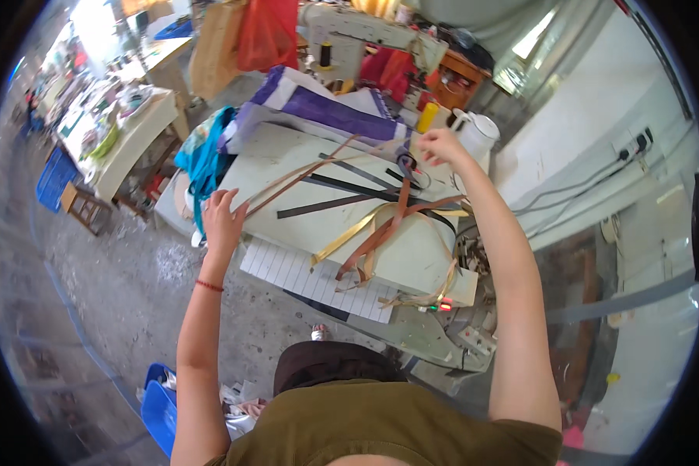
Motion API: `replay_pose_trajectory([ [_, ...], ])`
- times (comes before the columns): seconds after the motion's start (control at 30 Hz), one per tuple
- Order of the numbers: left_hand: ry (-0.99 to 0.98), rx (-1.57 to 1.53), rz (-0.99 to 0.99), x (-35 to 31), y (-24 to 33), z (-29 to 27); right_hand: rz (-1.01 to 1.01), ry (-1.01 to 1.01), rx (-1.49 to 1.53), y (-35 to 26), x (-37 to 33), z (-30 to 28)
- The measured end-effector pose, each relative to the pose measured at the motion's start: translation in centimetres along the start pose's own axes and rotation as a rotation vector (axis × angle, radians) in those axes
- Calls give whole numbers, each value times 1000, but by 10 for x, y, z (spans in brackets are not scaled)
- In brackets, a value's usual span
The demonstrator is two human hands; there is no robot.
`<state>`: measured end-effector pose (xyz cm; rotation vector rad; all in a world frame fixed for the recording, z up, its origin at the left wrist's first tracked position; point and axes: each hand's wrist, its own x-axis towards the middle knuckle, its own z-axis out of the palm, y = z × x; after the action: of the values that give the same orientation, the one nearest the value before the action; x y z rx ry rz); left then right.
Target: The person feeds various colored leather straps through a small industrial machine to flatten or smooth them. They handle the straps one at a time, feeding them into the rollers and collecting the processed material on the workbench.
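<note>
My left hand (pixel 224 220) is at the left edge of the white work table (pixel 279 163), its fingers closed on the end of a long brown strip (pixel 295 180). This strip slants up and right across the tabletop, with a thinner tan strip beside it. Above the far right of the table, my right hand (pixel 440 147) is raised with its fingers pinched together; what they hold is too small to make out. Between the hands lie several black strips (pixel 326 205), a gold strip (pixel 351 233) and a crossed bundle of reddish-brown strips (pixel 380 235).
Purple and white cloth (pixel 330 109) is heaped along the table's far side, near a yellow thread cone (pixel 427 116) and a white jug (pixel 479 132). Teal fabric (pixel 204 159) hangs at the left. A blue bin (pixel 160 412) stands on the floor, lower left.
</note>
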<state>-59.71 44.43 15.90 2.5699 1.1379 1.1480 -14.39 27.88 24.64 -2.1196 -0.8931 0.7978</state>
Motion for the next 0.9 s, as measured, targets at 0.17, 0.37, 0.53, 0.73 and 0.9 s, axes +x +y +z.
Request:
replay_pose_trajectory([
  [0.17,-222,-345,140,7,73,5,124,-238,-292,47,-95,-9],
  [0.37,-610,-781,254,-15,174,23,394,-142,-235,128,-184,-8],
  [0.53,-804,-878,369,-50,223,38,356,91,-284,173,-198,16],
  [0.73,-669,-763,554,-92,270,73,173,339,-249,175,-221,30],
  [0.9,-528,-628,594,-118,304,105,203,281,-113,145,-263,51],
])
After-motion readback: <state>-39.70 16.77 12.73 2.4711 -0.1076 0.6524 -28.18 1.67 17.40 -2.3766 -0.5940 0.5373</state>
